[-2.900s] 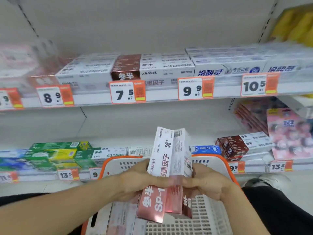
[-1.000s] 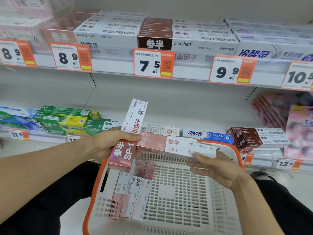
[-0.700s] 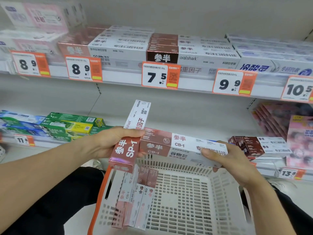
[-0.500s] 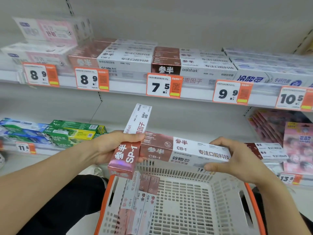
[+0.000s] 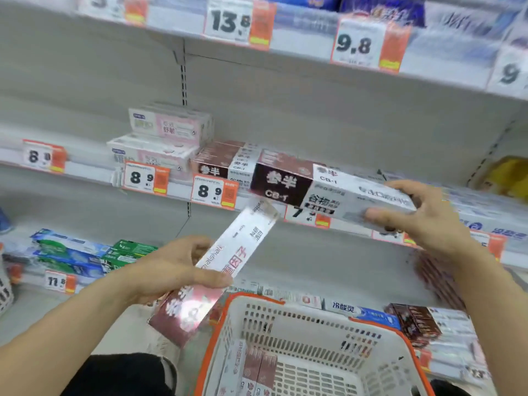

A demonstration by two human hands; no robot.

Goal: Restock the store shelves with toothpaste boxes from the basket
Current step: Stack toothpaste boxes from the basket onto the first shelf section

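Head view: middle white metal store shelf (image 5: 85, 178) with orange price tags, holding a row of matching brown-and-white cartons (image 5: 225, 158) behind the 8.9 tag. Below, white perforated plastic basket with orange rim (image 5: 380, 324), more boxes lying inside. Right hand (image 5: 428, 221) nearer the shelf, fingers clamped on the right end of a long brown-and-white CB-1 toothpaste box (image 5: 320, 190); long axis roughly level, brown end pointing left toward that row, just right of it. Left hand (image 5: 171, 270) pinching a pink-and-white SP-1 box (image 5: 220, 267), tilted up-right, lower down.
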